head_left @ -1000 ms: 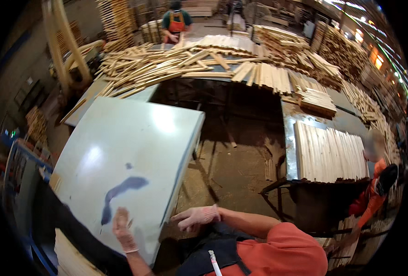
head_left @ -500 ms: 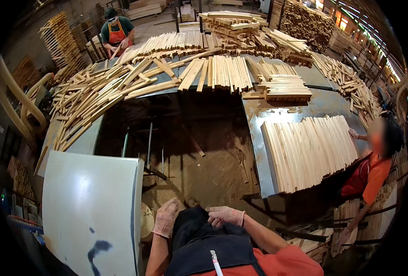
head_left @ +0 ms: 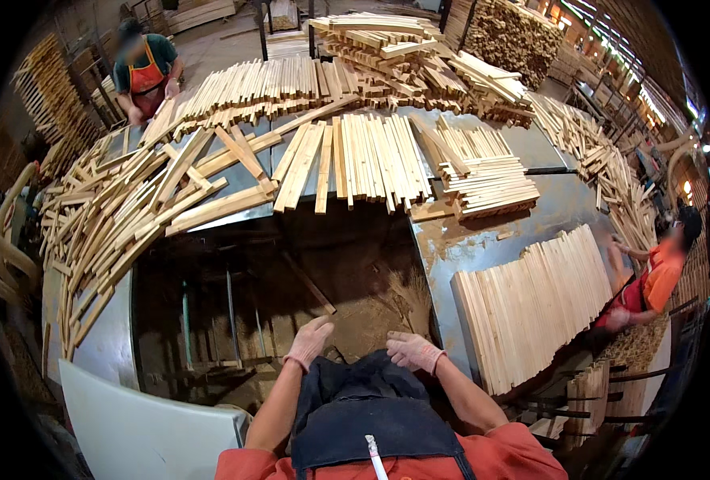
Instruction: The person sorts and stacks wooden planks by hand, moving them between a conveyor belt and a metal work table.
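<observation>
My left hand (head_left: 310, 339), in a pale pink knit glove, is held out in front of my dark apron (head_left: 371, 436). It is empty, its fingers loosely stretched forward. My right hand (head_left: 413, 351), gloved alike, hovers over my lap with relaxed, slightly bent fingers and nothing in them. Neither hand touches any wood. Nearest to the right hand is a broad block of wooden strips (head_left: 531, 308), laid side by side on the metal table (head_left: 439, 252). Bundled strips (head_left: 379, 160) lie on the table ahead.
Loose strips (head_left: 123, 216) are heaped at the left. A pale panel (head_left: 143, 424) stands at lower left, beside the dark floor gap (head_left: 211, 240). One co-worker (head_left: 651, 280) is at the right, another (head_left: 147, 68) at the far left. A shorter stack (head_left: 491, 188) sits ahead right.
The tables ahead appear closer, and the pale panel has slipped mostly out of view at lower left. Both hands have risen and spread slightly. The right co-worker's arm has drawn off the floor-side pile.
</observation>
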{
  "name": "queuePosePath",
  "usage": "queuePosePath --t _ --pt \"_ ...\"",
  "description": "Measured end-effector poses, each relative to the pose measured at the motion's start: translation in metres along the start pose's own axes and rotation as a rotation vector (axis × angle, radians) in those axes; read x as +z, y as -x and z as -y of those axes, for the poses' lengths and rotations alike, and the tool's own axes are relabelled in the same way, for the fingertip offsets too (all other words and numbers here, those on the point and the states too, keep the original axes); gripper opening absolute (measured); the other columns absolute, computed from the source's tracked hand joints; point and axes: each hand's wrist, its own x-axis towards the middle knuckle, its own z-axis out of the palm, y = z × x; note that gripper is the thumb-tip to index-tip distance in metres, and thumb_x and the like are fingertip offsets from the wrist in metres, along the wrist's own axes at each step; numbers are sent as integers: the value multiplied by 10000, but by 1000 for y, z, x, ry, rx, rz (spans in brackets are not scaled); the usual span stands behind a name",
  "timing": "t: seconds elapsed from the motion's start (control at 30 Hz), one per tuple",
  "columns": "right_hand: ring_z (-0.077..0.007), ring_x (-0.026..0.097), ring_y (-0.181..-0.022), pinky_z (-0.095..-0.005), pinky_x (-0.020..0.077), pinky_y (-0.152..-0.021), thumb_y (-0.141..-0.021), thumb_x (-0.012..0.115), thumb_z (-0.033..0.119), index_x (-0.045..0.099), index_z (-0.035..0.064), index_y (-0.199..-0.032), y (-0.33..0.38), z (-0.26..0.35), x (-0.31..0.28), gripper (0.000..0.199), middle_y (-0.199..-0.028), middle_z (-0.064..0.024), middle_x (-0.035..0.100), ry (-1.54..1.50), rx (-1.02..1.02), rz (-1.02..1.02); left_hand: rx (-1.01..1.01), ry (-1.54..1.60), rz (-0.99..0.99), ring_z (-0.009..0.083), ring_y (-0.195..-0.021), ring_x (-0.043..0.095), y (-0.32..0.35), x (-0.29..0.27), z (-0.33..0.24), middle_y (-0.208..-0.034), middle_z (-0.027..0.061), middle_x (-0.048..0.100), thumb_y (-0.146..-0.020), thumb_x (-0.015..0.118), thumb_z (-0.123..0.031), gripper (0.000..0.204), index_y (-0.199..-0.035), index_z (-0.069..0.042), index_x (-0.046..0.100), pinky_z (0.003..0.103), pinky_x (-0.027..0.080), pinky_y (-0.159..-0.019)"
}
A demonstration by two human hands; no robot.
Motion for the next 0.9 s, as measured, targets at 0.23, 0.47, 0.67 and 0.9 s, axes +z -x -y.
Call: queuePosePath --t 0.23,0.47,0.67,0.9 --pt "-195 711 -842 -360 624 -761 -1063 718 318 408 41 -1648 -86 115 -46 718 -1079 -99 724 -143 50 11 -230 -54 -146 392 -1368 624 -179 -30 -45 -1499 287 613 -898 735 -370 839 -1607 -14 464 431 507 -1138" --pt "-142 578 -699 -304 483 -611 -1063 718 208 637 91 -1277 -223 234 -151 257 -879 -15 622 -352 -59 0 -414 -460 -233 443 -1293 635 -374 -49 -73 -1447 260 601 -841 825 -367 1002 -1689 -175 327 518 527 -1089" --pt "-234 679 -900 -351 544 -805 -998 707 217 616 4 -1386 -285 379 -222 452 -1010 -112 710 347 -298 -630 -519 -548 -230 460 -1159 688 -478 -53 -67 -1293 290 645 -824 839 -260 1014 -1668 -153 287 534 564 -1013" --pt "-437 607 -1260 -512 490 -1114 -957 685 426 497 -19 -1530 -378 457 -297 750 -1375 -275 636 962 -293 -1154 -316 -86 -70 427 -1324 638 -512 -37 -64 -1507 286 600 -896 681 -159 949 -1728 -107 227 412 497 -1134"
